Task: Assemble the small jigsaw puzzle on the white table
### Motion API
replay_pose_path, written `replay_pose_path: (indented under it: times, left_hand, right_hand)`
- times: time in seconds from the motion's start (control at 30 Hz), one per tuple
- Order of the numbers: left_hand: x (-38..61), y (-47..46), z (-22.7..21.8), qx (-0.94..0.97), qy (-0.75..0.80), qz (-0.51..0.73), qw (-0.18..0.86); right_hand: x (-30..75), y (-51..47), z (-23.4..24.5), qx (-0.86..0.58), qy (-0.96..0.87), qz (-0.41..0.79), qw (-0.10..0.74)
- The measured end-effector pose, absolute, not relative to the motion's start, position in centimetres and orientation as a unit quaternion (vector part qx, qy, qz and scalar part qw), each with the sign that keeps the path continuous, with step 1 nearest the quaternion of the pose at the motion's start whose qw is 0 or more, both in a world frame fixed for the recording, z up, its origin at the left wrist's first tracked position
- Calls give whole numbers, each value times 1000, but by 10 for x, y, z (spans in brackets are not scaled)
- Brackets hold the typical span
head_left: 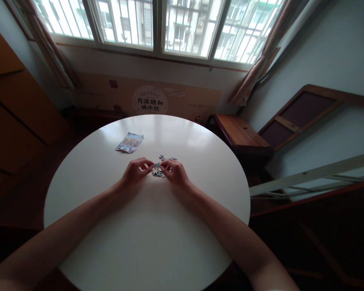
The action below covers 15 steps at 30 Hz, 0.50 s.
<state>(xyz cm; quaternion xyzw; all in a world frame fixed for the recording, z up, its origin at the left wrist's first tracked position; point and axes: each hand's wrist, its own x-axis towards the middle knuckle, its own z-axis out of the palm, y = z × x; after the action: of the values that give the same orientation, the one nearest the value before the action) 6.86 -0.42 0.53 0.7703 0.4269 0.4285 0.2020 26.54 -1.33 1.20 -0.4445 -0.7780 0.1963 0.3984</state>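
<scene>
My left hand (137,170) and my right hand (174,171) meet over the middle of a round white table (151,226). Between their fingertips is a small bluish jigsaw puzzle piece (157,165), pinched from both sides; whether it is one piece or two joined cannot be made out. Just below lies a small heap of loose puzzle pieces (158,173), some blue, some pale side up. A few more pieces (161,157) lie beyond my fingers, partly covered by my right hand.
A colourful printed packet or booklet (130,142) rests on the table, left of and beyond my hands. Past the table stand a wooden bench (241,130) at the right, a large printed board (182,93) under the barred windows, and an orange-brown cabinet (21,97) at the left.
</scene>
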Motion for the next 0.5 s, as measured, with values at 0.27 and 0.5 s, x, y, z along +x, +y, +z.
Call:
replay_pose_path:
  times: [0.27, 0.5]
  left_hand:
    - [69, -4, 4, 770, 427, 428, 206]
    - [68, -4, 3, 773, 423, 426, 205]
  right_hand:
    - [266, -13, 12, -444, -778, 202, 397]
    - [266, -12, 10, -446, -778, 197, 395]
